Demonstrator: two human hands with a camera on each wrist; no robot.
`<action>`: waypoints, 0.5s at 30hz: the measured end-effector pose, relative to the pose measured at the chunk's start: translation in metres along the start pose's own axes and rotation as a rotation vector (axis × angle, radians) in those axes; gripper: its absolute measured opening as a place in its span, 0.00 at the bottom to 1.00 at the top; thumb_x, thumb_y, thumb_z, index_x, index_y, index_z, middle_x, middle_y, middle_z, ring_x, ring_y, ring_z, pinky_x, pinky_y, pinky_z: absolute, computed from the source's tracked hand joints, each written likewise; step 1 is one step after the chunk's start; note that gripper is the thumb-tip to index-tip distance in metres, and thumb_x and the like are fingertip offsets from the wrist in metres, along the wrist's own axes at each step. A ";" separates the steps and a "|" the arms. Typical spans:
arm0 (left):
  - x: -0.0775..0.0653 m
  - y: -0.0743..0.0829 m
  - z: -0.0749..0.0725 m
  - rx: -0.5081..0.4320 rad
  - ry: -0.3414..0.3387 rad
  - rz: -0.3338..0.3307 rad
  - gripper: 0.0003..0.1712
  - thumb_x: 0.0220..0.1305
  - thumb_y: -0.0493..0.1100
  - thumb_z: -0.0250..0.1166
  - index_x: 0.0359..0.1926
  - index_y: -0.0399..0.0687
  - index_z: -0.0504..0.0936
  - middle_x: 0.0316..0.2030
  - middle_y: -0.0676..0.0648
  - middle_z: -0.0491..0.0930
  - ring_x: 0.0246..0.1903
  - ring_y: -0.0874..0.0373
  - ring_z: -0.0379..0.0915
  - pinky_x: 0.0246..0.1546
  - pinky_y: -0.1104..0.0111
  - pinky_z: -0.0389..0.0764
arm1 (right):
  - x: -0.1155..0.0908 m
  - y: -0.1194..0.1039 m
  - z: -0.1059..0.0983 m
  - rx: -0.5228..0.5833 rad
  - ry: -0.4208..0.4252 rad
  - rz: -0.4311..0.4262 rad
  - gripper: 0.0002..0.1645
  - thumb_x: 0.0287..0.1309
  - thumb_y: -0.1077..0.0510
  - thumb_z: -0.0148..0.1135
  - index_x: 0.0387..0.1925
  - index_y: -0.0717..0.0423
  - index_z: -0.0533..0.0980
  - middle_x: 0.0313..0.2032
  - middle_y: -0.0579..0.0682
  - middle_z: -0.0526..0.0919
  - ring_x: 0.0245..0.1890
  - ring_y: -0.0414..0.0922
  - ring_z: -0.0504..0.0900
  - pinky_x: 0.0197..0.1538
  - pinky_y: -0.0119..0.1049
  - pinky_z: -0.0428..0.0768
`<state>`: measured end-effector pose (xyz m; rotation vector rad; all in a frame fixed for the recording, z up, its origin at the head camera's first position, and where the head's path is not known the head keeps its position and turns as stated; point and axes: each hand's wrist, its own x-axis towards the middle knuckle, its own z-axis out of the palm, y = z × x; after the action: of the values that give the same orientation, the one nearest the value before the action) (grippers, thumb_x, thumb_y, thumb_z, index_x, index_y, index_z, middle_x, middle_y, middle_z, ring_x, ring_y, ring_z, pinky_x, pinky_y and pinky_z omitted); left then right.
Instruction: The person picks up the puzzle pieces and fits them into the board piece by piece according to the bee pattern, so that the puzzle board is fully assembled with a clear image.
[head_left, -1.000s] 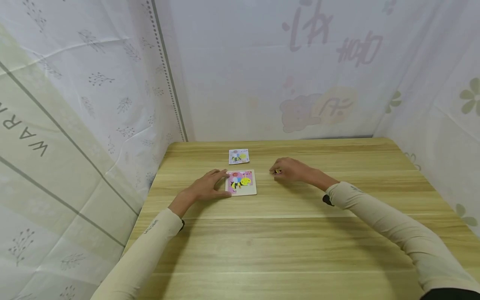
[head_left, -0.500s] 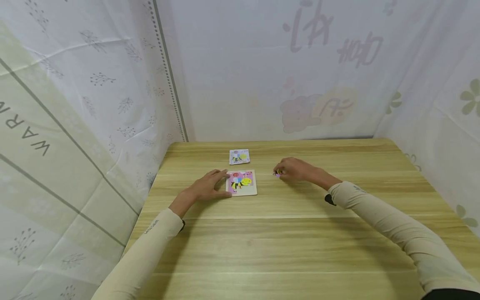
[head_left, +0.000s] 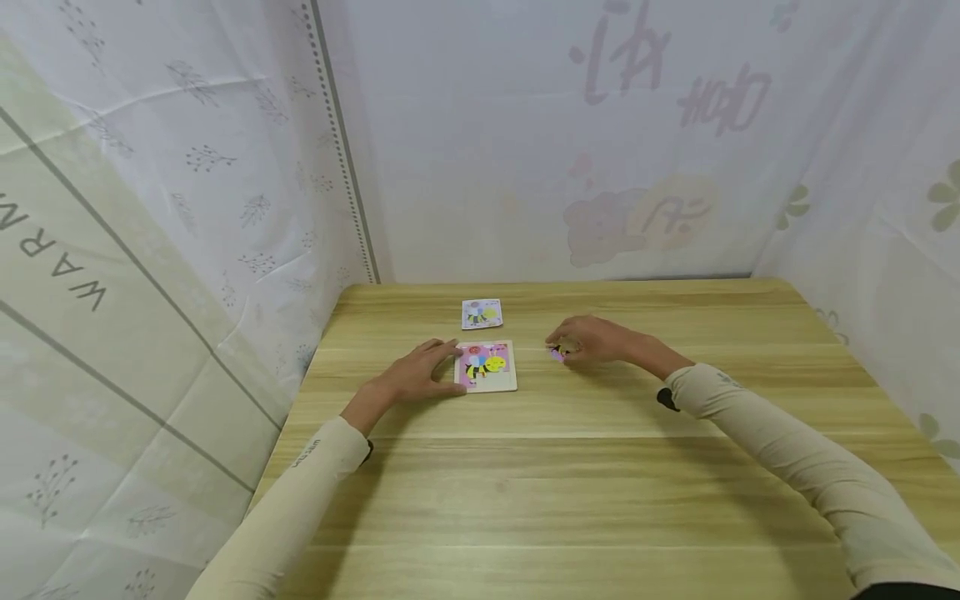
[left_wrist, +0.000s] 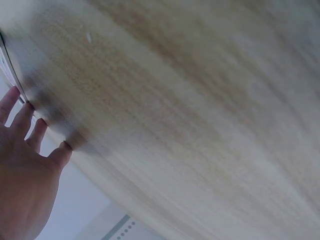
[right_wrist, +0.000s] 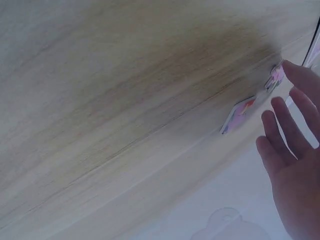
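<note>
A square bee puzzle board (head_left: 491,383) lies on the table, part filled with pink, yellow and blue pieces; its lower right shows bare wood. My left hand (head_left: 412,375) rests at its left edge, thumb at the lower corner and fingertips at the upper one. The left wrist view shows those fingers (left_wrist: 37,132) spread and fairly straight. To the right of the board, my right hand (head_left: 596,340) pinches a small pink and dark puzzle piece (head_left: 557,353) low over the table. In the right wrist view, another puzzle piece (right_wrist: 239,114) lies beneath the fingers.
Behind the board lies a small picture card (head_left: 482,314) with the same bee. The wooden table (head_left: 525,492) reaches back to a printed cloth curtain (head_left: 480,167), which also hangs along the left and right sides.
My right hand has shifted slightly to the right, and more of the pink piece shows at its fingertips. The left hand stays at the board's edge.
</note>
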<state>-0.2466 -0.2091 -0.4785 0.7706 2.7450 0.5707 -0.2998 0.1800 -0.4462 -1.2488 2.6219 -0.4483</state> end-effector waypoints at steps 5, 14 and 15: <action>-0.001 0.000 0.000 -0.001 0.005 0.005 0.50 0.65 0.71 0.66 0.79 0.53 0.64 0.80 0.42 0.56 0.79 0.41 0.49 0.73 0.40 0.60 | -0.002 0.006 0.005 -0.001 -0.002 -0.059 0.21 0.67 0.63 0.69 0.60 0.61 0.81 0.57 0.58 0.84 0.56 0.55 0.82 0.56 0.53 0.81; 0.000 -0.001 0.000 0.002 0.003 0.003 0.49 0.66 0.70 0.67 0.79 0.53 0.64 0.80 0.43 0.55 0.79 0.42 0.48 0.74 0.42 0.59 | 0.000 0.006 0.012 -0.010 0.046 -0.044 0.22 0.66 0.55 0.72 0.57 0.60 0.84 0.50 0.56 0.85 0.50 0.51 0.83 0.52 0.48 0.83; 0.000 -0.001 0.000 0.003 0.003 0.005 0.49 0.66 0.70 0.66 0.79 0.53 0.64 0.80 0.43 0.55 0.79 0.42 0.49 0.74 0.41 0.59 | 0.000 0.005 0.012 -0.005 0.043 -0.037 0.22 0.66 0.54 0.72 0.57 0.61 0.84 0.50 0.56 0.84 0.49 0.51 0.83 0.51 0.48 0.82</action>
<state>-0.2472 -0.2094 -0.4794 0.7781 2.7480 0.5687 -0.2996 0.1812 -0.4590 -1.3056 2.6409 -0.4806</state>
